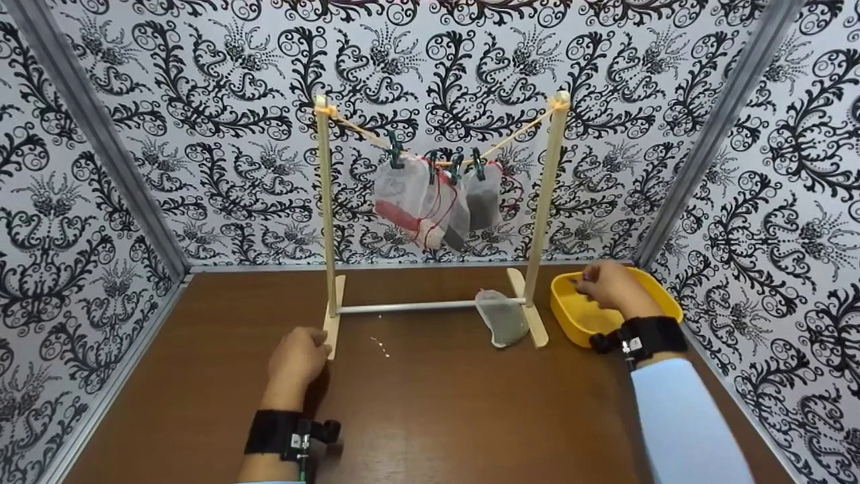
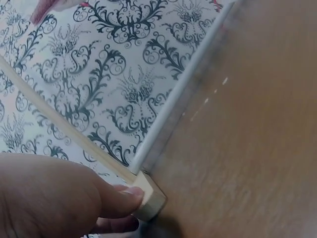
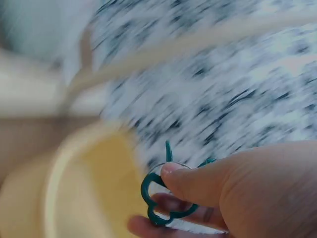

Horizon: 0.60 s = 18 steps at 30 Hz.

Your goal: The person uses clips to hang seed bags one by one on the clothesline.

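Note:
My left hand [image 1: 297, 356] pinches the front end of the left foot [image 2: 152, 201] of a wooden stand [image 1: 327, 222], thumb on top in the left wrist view. Over a yellow basin [image 1: 571, 321], my right hand [image 1: 613, 289] holds a dark green plastic clip [image 3: 145, 191] between thumb and fingers. Several white mesh drawstring bags [image 1: 400, 185] hang from the stand's sagging yellow cord [image 1: 514, 136], held by green clips [image 1: 478, 165]. Another mesh bag [image 1: 505, 321], with something grey-green inside, lies on the table against the stand's right foot [image 1: 536, 326].
A white crossbar [image 1: 410, 307] joins the stand's two feet low over the brown table [image 1: 457, 417]. Small pale specks [image 1: 381, 345] dot the tabletop near the left foot. Patterned walls [image 1: 222, 134] enclose the back and both sides.

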Each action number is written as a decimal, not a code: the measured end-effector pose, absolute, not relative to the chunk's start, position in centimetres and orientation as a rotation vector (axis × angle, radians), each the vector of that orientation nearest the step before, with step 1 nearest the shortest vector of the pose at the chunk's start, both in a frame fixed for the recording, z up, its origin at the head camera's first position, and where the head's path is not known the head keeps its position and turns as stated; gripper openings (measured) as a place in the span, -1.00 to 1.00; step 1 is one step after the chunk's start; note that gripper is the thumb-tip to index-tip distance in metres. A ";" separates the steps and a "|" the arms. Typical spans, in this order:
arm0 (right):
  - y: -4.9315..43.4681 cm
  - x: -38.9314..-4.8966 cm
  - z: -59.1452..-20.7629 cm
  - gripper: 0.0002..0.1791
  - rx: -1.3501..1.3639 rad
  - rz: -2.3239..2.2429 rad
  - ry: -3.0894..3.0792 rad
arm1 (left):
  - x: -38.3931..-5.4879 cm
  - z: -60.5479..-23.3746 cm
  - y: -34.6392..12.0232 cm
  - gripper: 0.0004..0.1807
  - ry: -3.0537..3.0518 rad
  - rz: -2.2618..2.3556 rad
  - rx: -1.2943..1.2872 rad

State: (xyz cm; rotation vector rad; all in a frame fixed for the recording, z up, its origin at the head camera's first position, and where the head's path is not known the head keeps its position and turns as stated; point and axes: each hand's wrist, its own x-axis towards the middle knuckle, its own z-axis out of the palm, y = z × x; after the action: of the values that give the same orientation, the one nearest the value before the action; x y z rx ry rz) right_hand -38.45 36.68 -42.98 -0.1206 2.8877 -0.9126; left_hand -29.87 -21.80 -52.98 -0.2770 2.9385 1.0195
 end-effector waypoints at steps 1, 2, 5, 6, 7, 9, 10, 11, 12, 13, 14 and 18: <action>35.7 -38.0 -42.4 -0.79 -0.132 -1.019 2.879 | -29.8 -52.6 -21.7 -0.57 2.955 1.006 -0.272; 34.7 -37.6 -42.0 -0.74 -0.140 -1.102 2.862 | -29.8 -52.2 -21.5 -0.56 2.974 0.998 -0.261; 31.2 -36.6 -41.4 -0.61 -0.227 -1.265 2.866 | -29.7 -50.4 -20.7 -0.54 3.035 1.014 -0.194; 30.0 -36.4 -41.5 -0.59 -0.262 -1.314 2.866 | -29.6 -49.7 -20.2 -0.54 3.056 1.030 -0.155; 28.7 -36.2 -41.6 -0.58 -0.288 -1.371 2.852 | -29.4 -49.1 -19.7 -0.55 3.081 1.042 -0.107; 26.2 -35.7 -41.9 -0.57 -0.342 -1.473 2.800 | -28.8 -47.9 -18.3 -0.56 3.115 1.089 0.010; 24.9 -35.5 -42.1 -0.56 -0.357 -1.539 2.748 | -28.5 -47.4 -17.6 -0.58 3.132 1.113 0.072; 23.7 -35.2 -42.4 -0.57 -0.387 -1.603 2.693 | -28.1 -46.9 -16.9 -0.59 3.150 1.137 0.137; 22.6 -34.9 -42.6 -0.59 -0.421 -1.642 2.649 | -27.8 -46.5 -16.1 -0.60 3.166 1.162 0.206; 21.6 -34.5 -42.9 -0.61 -0.463 -1.662 2.620 | -27.4 -46.1 -15.3 -0.59 3.180 1.180 0.278; 20.7 -34.1 -43.1 -0.63 -0.512 -1.676 2.594 | -27.2 -45.8 -14.6 -0.58 3.183 1.200 0.349; 17.8 -32.7 -43.7 -0.70 -0.708 -1.714 2.503 | -26.4 -45.0 -12.0 -0.42 3.196 1.241 0.646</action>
State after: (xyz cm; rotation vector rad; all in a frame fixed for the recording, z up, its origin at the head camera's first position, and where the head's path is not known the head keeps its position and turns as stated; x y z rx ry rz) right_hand -32.70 17.83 -43.73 -0.7083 2.5031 -1.7135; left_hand -26.38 -11.97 -44.95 0.6465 3.1965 1.2409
